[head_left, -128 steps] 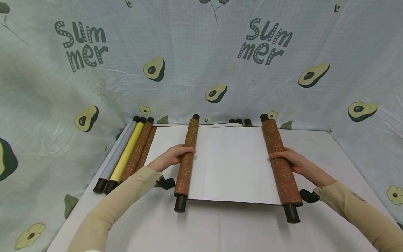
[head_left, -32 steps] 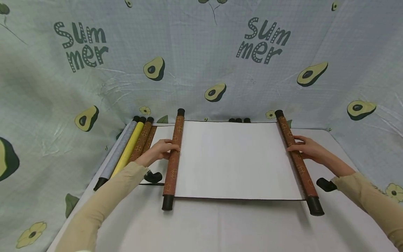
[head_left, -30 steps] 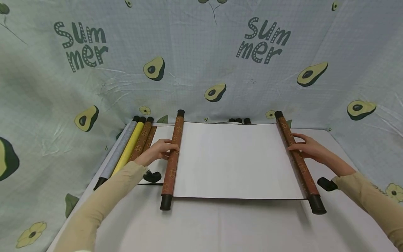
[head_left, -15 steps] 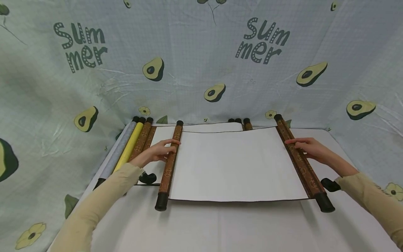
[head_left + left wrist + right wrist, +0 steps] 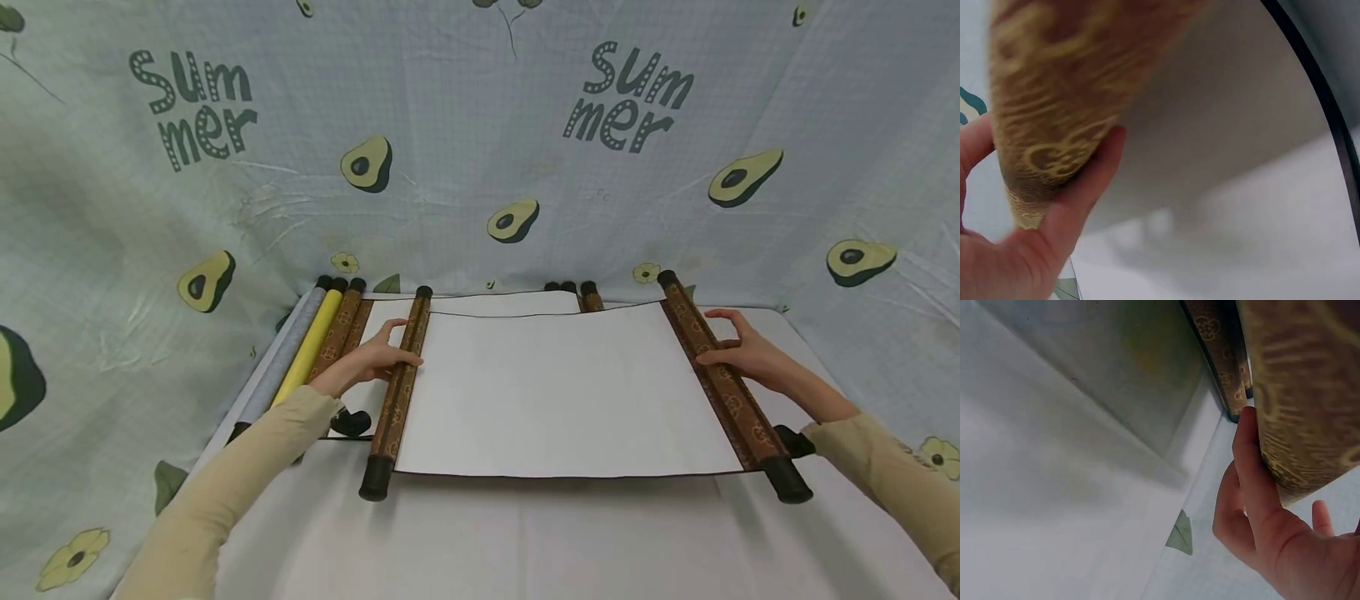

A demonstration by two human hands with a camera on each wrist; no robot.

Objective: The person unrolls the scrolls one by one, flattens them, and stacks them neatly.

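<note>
A brown patterned hanging scroll is partly unrolled, its white sheet (image 5: 562, 392) stretched between two rolls and raised above the table, as its shadow shows. My left hand (image 5: 371, 360) grips the left roll (image 5: 397, 396) near its middle, thumb on one side and a finger reaching over the other. On the right roll (image 5: 727, 396) my right hand (image 5: 750, 360) holds from the outer side, also around the middle. Both rolls end in black knobs and lean outward toward me. In the left wrist view, the roll (image 5: 1060, 112) lies between thumb and fingers; the right wrist view shows fingers (image 5: 1250, 462) against the patterned roll.
Another opened scroll (image 5: 495, 302) lies on the table behind. At the left side rest a grey roll (image 5: 281, 358), a yellow roll (image 5: 311, 337) and brown rolls (image 5: 337, 329). Several dark knobs (image 5: 568, 287) show at the back, against the avocado-print cloth (image 5: 450, 125).
Both rolls have moved apart, left hand leftward and right hand rightward, widening the white sheet. Within the last second the scroll's far edge dropped and sagged, and my fingers shifted on the rolls.
</note>
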